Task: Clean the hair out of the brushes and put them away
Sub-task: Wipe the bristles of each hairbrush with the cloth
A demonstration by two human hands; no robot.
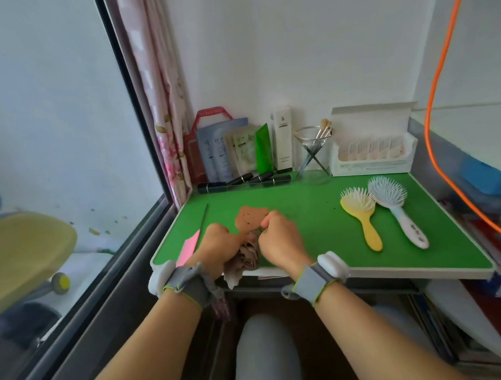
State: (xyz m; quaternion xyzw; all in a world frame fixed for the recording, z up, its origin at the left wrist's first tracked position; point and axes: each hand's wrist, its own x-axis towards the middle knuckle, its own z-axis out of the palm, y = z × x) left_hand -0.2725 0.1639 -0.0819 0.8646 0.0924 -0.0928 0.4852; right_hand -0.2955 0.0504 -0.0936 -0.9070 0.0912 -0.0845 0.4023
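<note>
The brown brush (251, 218), likely light and rigid, is over the near left of the green desk (309, 214), its handle wrapped by the left hand (218, 243) while the right hand (278, 238) pinches at its head, where any wispy hair is probably best plucked near the bristle roots

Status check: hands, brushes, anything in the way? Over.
Left hand grips brown brush; right hand pinches at it, crumpled cloth between them. Yellow brush and white brush lie untouched at right. Nothing in the way.
</note>
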